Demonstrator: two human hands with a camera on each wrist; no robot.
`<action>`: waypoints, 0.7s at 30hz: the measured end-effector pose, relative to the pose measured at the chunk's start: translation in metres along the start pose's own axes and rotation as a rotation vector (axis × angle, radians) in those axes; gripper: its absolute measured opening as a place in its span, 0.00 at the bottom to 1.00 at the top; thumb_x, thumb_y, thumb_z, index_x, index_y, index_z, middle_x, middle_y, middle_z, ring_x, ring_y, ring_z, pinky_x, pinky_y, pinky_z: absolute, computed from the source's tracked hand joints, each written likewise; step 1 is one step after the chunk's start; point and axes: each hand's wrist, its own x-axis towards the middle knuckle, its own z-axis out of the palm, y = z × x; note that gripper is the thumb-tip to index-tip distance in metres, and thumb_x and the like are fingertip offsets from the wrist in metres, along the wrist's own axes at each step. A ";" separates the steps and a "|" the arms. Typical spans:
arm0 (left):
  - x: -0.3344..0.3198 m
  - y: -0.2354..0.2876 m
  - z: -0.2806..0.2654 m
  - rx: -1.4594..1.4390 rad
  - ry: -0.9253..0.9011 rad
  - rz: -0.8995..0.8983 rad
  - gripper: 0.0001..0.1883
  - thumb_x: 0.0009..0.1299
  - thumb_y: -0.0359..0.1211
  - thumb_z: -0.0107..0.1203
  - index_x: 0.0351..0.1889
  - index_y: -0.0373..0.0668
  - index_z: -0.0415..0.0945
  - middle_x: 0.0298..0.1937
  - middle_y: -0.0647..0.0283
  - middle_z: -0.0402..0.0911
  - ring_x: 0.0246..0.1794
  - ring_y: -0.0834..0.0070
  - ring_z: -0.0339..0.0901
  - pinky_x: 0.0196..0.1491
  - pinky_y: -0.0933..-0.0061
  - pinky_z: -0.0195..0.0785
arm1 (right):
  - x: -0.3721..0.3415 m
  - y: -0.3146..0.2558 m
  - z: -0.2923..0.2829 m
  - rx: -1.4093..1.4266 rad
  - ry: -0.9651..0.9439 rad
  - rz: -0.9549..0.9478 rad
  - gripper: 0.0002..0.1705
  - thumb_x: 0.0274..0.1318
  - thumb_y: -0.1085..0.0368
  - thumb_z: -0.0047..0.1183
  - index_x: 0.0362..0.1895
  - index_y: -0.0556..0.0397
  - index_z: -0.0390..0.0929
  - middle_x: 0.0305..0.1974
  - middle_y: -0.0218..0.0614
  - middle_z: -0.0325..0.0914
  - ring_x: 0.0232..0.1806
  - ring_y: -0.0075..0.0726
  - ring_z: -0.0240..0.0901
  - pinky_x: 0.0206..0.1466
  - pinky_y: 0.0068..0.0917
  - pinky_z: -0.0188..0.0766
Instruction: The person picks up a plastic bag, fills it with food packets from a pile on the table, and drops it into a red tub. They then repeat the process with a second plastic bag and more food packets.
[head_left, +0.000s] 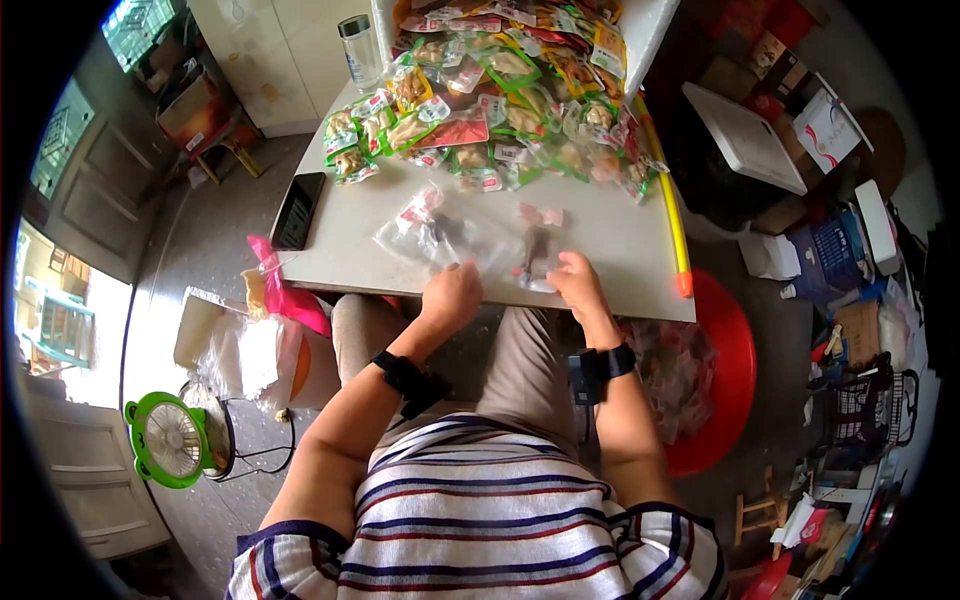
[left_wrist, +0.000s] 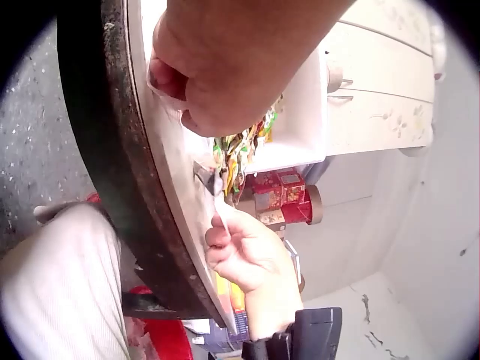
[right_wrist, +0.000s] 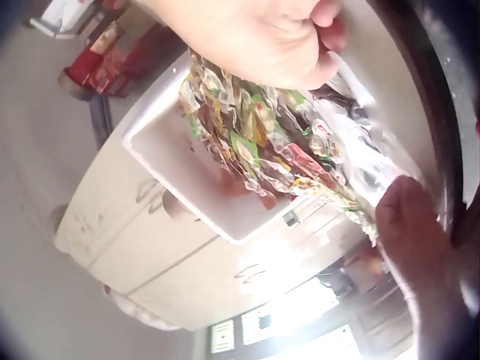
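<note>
My left hand (head_left: 455, 297) grips the near edge of a clear plastic bag (head_left: 400, 240) lying on the table, its fingers curled. Some dark and red-white printed contents show through this bag. My right hand (head_left: 580, 285) pinches a small clear packet (head_left: 541, 248) with something dark inside, near the table's front edge. In the left wrist view the thumb and fingers of the right hand (left_wrist: 251, 259) hold a pale edge of plastic. From the right wrist, the clear bag (right_wrist: 367, 139) stretches shiny between the two hands.
A pile of printed snack packets (head_left: 510, 120) spills from a white foam box (head_left: 655, 40) at the table's back. A phone (head_left: 299, 210) and a glass jar (head_left: 360, 55) stand left. A yellow stick (head_left: 672, 220) lies along the right edge, above a red basin (head_left: 735, 370) holding packets.
</note>
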 end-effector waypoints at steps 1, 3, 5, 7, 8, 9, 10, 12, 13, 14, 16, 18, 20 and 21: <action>0.001 -0.001 0.000 -0.010 -0.015 0.005 0.07 0.57 0.33 0.41 0.27 0.40 0.66 0.28 0.50 0.71 0.31 0.53 0.69 0.34 0.57 0.63 | -0.004 -0.006 -0.004 0.122 0.011 0.031 0.22 0.41 0.67 0.49 0.44 0.61 0.64 0.33 0.39 0.69 0.32 0.30 0.68 0.30 0.25 0.67; 0.000 -0.004 -0.001 -0.033 -0.021 0.010 0.07 0.59 0.33 0.39 0.29 0.40 0.65 0.29 0.48 0.70 0.31 0.50 0.68 0.34 0.55 0.62 | -0.013 -0.009 -0.009 0.418 0.020 0.074 0.15 0.45 0.67 0.45 0.40 0.58 0.64 0.35 0.39 0.68 0.35 0.33 0.68 0.30 0.28 0.68; 0.000 -0.005 -0.001 -0.059 -0.005 0.018 0.08 0.59 0.33 0.39 0.28 0.40 0.65 0.29 0.48 0.70 0.31 0.50 0.68 0.35 0.55 0.62 | -0.021 -0.007 -0.014 0.695 -0.053 0.069 0.11 0.47 0.68 0.42 0.37 0.57 0.64 0.35 0.40 0.68 0.35 0.34 0.68 0.31 0.32 0.69; -0.001 0.000 -0.003 -0.095 0.045 -0.024 0.06 0.56 0.31 0.43 0.26 0.39 0.68 0.27 0.51 0.71 0.31 0.54 0.68 0.35 0.60 0.62 | -0.025 -0.001 -0.018 0.952 -0.170 0.022 0.06 0.49 0.70 0.39 0.34 0.54 0.63 0.36 0.40 0.67 0.37 0.42 0.67 0.36 0.42 0.69; -0.001 0.002 -0.003 -0.113 0.069 -0.043 0.05 0.55 0.30 0.45 0.25 0.39 0.69 0.27 0.52 0.71 0.32 0.55 0.69 0.35 0.63 0.62 | -0.028 0.002 -0.020 0.933 -0.163 -0.019 0.05 0.50 0.69 0.39 0.34 0.54 0.63 0.36 0.40 0.67 0.38 0.42 0.67 0.36 0.42 0.69; 0.000 0.001 -0.003 -0.133 0.080 -0.031 0.05 0.55 0.30 0.45 0.25 0.38 0.69 0.27 0.52 0.71 0.32 0.55 0.69 0.35 0.63 0.62 | -0.033 0.003 -0.021 0.913 -0.157 -0.060 0.05 0.51 0.69 0.38 0.34 0.54 0.63 0.36 0.40 0.67 0.38 0.42 0.67 0.37 0.43 0.69; 0.001 0.000 -0.001 -0.153 0.091 -0.020 0.05 0.55 0.30 0.45 0.25 0.38 0.69 0.27 0.51 0.71 0.32 0.55 0.69 0.35 0.63 0.62 | -0.039 0.005 -0.022 0.892 -0.152 -0.100 0.05 0.52 0.69 0.38 0.34 0.55 0.63 0.36 0.40 0.67 0.38 0.41 0.67 0.38 0.44 0.69; 0.003 -0.003 0.001 -0.178 0.101 -0.016 0.06 0.55 0.30 0.45 0.26 0.37 0.69 0.27 0.51 0.71 0.31 0.55 0.69 0.35 0.64 0.62 | -0.052 0.002 -0.030 0.788 -0.147 -0.118 0.04 0.54 0.68 0.37 0.34 0.55 0.62 0.35 0.39 0.68 0.36 0.36 0.68 0.38 0.39 0.70; 0.004 -0.004 0.002 -0.183 0.100 -0.021 0.06 0.55 0.29 0.45 0.26 0.36 0.69 0.27 0.51 0.71 0.31 0.55 0.69 0.35 0.64 0.61 | -0.059 0.000 -0.033 0.748 -0.152 -0.136 0.05 0.54 0.68 0.38 0.34 0.55 0.62 0.34 0.38 0.68 0.35 0.35 0.68 0.38 0.38 0.70; 0.004 -0.004 0.003 -0.188 0.098 -0.025 0.06 0.55 0.29 0.45 0.26 0.36 0.69 0.27 0.51 0.71 0.31 0.55 0.69 0.35 0.65 0.61 | -0.063 -0.001 -0.036 0.707 -0.156 -0.154 0.05 0.53 0.68 0.38 0.34 0.55 0.62 0.34 0.37 0.68 0.34 0.33 0.69 0.38 0.37 0.70; 0.003 -0.001 0.001 -0.234 0.114 0.003 0.06 0.57 0.30 0.42 0.26 0.37 0.66 0.28 0.48 0.70 0.32 0.51 0.67 0.35 0.59 0.60 | -0.065 0.005 -0.040 0.681 -0.164 -0.150 0.04 0.53 0.69 0.40 0.33 0.55 0.64 0.32 0.34 0.69 0.32 0.29 0.68 0.37 0.29 0.69; 0.004 0.000 0.001 -0.257 0.148 0.025 0.06 0.57 0.30 0.42 0.26 0.37 0.66 0.28 0.48 0.70 0.31 0.51 0.67 0.35 0.59 0.60 | -0.066 0.008 -0.042 0.635 -0.173 -0.144 0.03 0.53 0.69 0.40 0.32 0.54 0.66 0.31 0.33 0.70 0.31 0.27 0.68 0.37 0.25 0.68; 0.005 -0.001 0.005 -0.257 0.201 0.037 0.04 0.55 0.28 0.45 0.25 0.36 0.68 0.26 0.51 0.71 0.30 0.56 0.68 0.34 0.65 0.62 | -0.071 0.005 -0.038 0.644 -0.159 -0.188 0.03 0.53 0.69 0.41 0.31 0.55 0.67 0.30 0.31 0.70 0.32 0.23 0.66 0.37 0.20 0.64; 0.006 -0.001 0.004 -0.255 0.205 0.045 0.04 0.56 0.28 0.45 0.25 0.36 0.68 0.27 0.51 0.71 0.30 0.55 0.68 0.34 0.65 0.62 | -0.071 0.005 -0.037 0.640 -0.163 -0.182 0.03 0.53 0.69 0.41 0.31 0.55 0.67 0.30 0.31 0.70 0.32 0.23 0.66 0.38 0.20 0.64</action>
